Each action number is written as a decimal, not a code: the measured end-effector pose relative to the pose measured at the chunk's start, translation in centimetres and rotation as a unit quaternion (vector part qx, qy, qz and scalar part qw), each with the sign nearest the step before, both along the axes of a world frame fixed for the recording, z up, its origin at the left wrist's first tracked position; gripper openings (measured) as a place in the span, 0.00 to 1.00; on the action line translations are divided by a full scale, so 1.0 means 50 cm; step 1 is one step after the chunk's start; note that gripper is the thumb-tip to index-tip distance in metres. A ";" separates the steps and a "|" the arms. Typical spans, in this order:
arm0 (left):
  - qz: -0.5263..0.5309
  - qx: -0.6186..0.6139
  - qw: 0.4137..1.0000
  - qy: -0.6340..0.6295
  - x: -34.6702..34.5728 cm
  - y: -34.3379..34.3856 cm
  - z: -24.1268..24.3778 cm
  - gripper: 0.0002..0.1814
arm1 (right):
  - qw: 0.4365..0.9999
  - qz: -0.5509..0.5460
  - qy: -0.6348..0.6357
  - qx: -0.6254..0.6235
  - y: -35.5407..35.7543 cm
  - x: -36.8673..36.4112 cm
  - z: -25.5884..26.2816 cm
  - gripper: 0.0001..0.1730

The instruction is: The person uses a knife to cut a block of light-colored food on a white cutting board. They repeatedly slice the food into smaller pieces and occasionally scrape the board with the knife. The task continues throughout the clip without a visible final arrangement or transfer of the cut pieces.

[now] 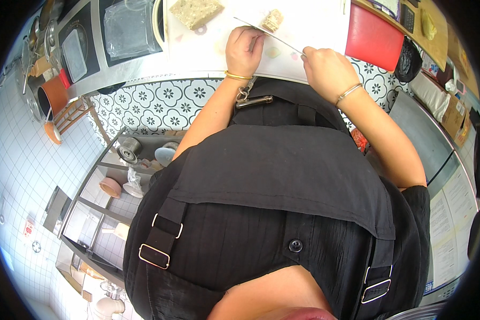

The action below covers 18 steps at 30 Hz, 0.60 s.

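My right hand (332,72) grips the handle of a knife, whose thin blade (280,38) slants up and to the left across a white cutting board (208,56). My left hand (245,50) is on the near side of the blade, with curled fingers close to its middle. Whether those fingers hold anything is hidden. Just beyond the blade stands a small stack of pale food slices (273,21). A larger speckled block of the same-looking food (196,13) lies farther left on the board.
Left of the board are a clear plastic bag (129,30) and a translucent lid (75,56) on dark hob panels. A red pad (374,36) lies to the right, beside a wooden surface (438,44). Pots (130,150) stand on a lower rack at left.
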<state>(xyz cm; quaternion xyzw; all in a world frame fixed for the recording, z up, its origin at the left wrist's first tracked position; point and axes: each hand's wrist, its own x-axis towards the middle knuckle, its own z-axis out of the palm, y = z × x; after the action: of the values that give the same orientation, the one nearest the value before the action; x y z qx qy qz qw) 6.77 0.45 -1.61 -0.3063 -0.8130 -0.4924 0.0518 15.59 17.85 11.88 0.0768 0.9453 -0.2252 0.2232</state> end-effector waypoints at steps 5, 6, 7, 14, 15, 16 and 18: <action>0.003 -0.003 1.000 -0.003 0.000 0.000 -0.005 0.06 | 1.000 0.017 -0.002 0.014 0.000 -0.010 0.005 0.08; 0.002 -0.004 1.000 -0.004 0.000 0.000 -0.006 0.06 | 1.000 0.022 -0.004 0.018 0.000 -0.013 0.006 0.08; 0.001 -0.004 1.000 -0.005 -0.001 0.000 -0.006 0.06 | 0.999 0.028 -0.006 0.021 0.001 -0.016 0.006 0.08; 0.000 0.002 1.000 -0.002 -0.001 0.002 -0.004 0.05 | 0.999 0.024 -0.020 0.022 0.002 -0.020 0.023 0.09; 0.000 0.005 1.000 -0.005 0.000 0.003 -0.005 0.05 | 0.999 0.019 -0.025 0.023 0.001 -0.019 0.027 0.09; 0.000 0.008 1.000 -0.008 -0.001 0.003 -0.007 0.06 | 0.999 0.014 -0.031 0.025 0.001 -0.018 0.030 0.09; 0.001 0.012 1.000 -0.013 -0.001 0.003 -0.010 0.06 | 0.999 0.005 -0.030 0.026 0.002 -0.015 0.033 0.10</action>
<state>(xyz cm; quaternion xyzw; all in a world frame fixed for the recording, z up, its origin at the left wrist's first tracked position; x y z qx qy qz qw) 6.70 0.59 -2.13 -0.2986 -0.8077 -0.5063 0.0451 14.83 17.93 13.54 0.0841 0.9442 -0.1970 0.2502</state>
